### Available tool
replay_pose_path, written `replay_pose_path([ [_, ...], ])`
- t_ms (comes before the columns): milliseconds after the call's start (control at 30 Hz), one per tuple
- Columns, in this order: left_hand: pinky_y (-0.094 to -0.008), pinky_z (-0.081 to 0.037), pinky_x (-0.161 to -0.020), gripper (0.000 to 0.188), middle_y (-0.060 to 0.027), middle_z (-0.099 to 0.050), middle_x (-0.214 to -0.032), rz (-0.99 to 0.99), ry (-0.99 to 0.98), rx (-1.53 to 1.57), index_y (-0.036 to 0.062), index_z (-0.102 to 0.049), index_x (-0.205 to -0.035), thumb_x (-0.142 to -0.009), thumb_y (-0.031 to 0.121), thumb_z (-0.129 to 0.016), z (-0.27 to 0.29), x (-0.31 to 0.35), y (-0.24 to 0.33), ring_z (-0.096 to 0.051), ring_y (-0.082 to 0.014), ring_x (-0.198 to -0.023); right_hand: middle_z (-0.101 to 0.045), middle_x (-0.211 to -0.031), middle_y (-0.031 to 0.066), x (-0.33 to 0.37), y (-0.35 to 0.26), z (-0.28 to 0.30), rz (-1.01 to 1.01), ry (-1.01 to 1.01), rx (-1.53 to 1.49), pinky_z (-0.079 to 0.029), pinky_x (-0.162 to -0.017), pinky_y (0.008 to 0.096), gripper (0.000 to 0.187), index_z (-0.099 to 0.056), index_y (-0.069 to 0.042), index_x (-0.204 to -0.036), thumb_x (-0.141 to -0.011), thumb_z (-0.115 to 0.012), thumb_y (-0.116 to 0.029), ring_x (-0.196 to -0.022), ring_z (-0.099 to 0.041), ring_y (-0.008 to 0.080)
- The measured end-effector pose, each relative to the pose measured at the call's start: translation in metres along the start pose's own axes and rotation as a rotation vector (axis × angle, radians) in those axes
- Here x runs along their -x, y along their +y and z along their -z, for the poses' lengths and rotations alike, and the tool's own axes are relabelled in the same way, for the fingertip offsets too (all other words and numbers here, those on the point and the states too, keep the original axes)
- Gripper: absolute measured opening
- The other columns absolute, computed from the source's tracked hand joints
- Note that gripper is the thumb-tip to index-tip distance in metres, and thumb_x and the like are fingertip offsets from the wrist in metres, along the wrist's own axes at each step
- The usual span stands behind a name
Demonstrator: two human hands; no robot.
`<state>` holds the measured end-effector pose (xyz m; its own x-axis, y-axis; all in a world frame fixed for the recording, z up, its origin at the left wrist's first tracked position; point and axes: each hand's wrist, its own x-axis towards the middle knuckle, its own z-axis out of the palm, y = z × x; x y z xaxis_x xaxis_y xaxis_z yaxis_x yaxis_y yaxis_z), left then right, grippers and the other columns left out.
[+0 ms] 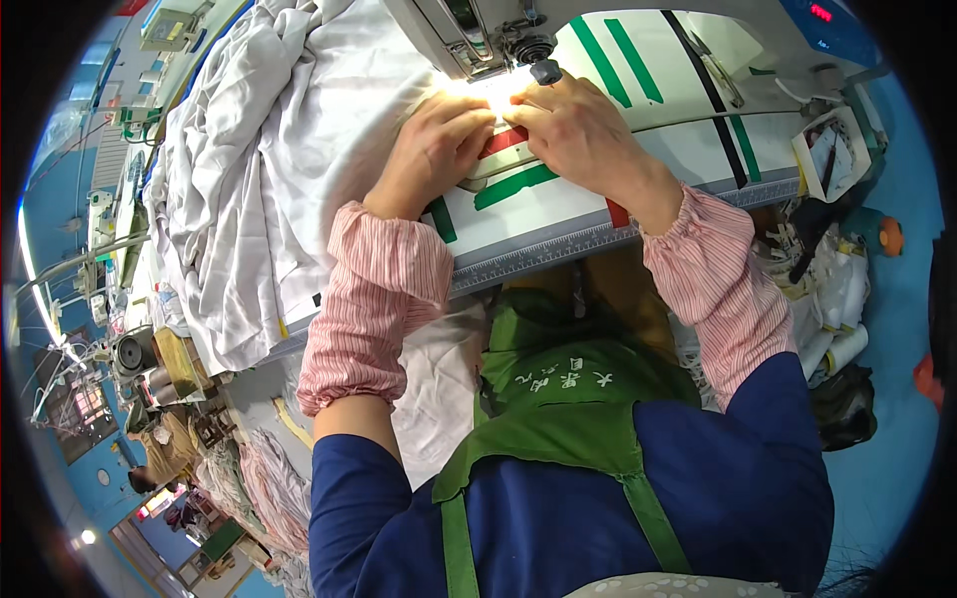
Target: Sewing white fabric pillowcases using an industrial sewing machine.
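Both hands work close together under the head of a sewing machine (pixel 439 35), at the bright lamp spot by the needle area. My left hand (pixel 434 145) is closed at the right edge of a large white cloth (pixel 269 149), its fingers bent and pressed together on it. Just right of the needle area, my right hand (pixel 583 130) has its thumb and fingers drawn into a pinch. Glare washes out the fingertips, so what the right hand holds does not show. A red tape strip (pixel 503 142) lies on the machine bed between the hands.
Green tape strips (pixel 513 186) mark the white tabletop, and a ruler (pixel 538 244) runs along its front edge. Tweezers (pixel 718 75) lie at the right, near a white box (pixel 845 164) of small tools. Thread cones (pixel 847 349) sit lower right. A person (pixel 169 448) is far left.
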<state>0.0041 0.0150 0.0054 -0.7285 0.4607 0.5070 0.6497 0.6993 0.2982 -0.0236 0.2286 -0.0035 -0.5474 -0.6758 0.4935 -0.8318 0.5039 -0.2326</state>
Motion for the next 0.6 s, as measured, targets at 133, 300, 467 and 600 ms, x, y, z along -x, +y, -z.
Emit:
replay_pose_path([
  [133,-0.0376,-0.053,-0.082,0.013,-0.0110,-0.067,-0.099,-0.010,-0.006,-0.011,0.0031,-0.070,-0.091,-0.079,0.005,-0.070,-0.0010,0.0012,-0.0051,-0.064,-0.0297,-0.092,-0.065,-0.105,0.0030,0.0020,0.0003,-0.0018,-0.029,0.082,-0.021,-0.046,-0.089,0.0360,0.024,-0.071,-0.011,-0.103,-0.080,-0.064,-0.010,-0.095,-0.057,0.0238],
  [300,-0.0383,-0.052,-0.084,0.013,-0.0110,-0.067,-0.099,0.004,-0.014,-0.007,0.0024,-0.069,-0.092,-0.079,0.006,-0.070,-0.0008,0.0009,-0.0075,-0.064,-0.0304,-0.093,-0.065,-0.102,0.0049,0.0033,0.0000,-0.0020,-0.058,0.079,-0.014,-0.046,-0.088,0.0361,0.024,-0.071,-0.012,-0.103,-0.080,-0.064,-0.010,-0.098,-0.056,0.0239],
  [467,-0.0390,-0.051,-0.087,0.013,-0.0116,-0.067,-0.101,0.035,-0.016,0.012,0.0022,-0.069,-0.093,-0.081,0.007,-0.068,-0.0002,-0.0016,-0.0111,-0.063,-0.0313,-0.096,-0.064,-0.102,0.0089,0.0035,-0.0001,-0.0028,-0.089,0.085,0.016,-0.046,-0.089,0.0360,0.025,-0.070,-0.008,-0.105,-0.081,-0.065,-0.013,-0.098,-0.056,0.0235],
  [600,-0.0377,-0.049,-0.090,0.016,-0.0132,-0.066,-0.105,0.031,-0.030,-0.021,0.0018,-0.069,-0.097,-0.083,0.009,-0.067,-0.0003,0.0004,-0.0113,-0.062,-0.0311,-0.100,-0.063,-0.102,0.0098,0.0056,0.0011,-0.0028,-0.097,0.116,0.010,-0.047,-0.089,0.0362,0.024,-0.070,-0.005,-0.102,-0.080,-0.067,-0.012,-0.097,-0.056,0.0241],
])
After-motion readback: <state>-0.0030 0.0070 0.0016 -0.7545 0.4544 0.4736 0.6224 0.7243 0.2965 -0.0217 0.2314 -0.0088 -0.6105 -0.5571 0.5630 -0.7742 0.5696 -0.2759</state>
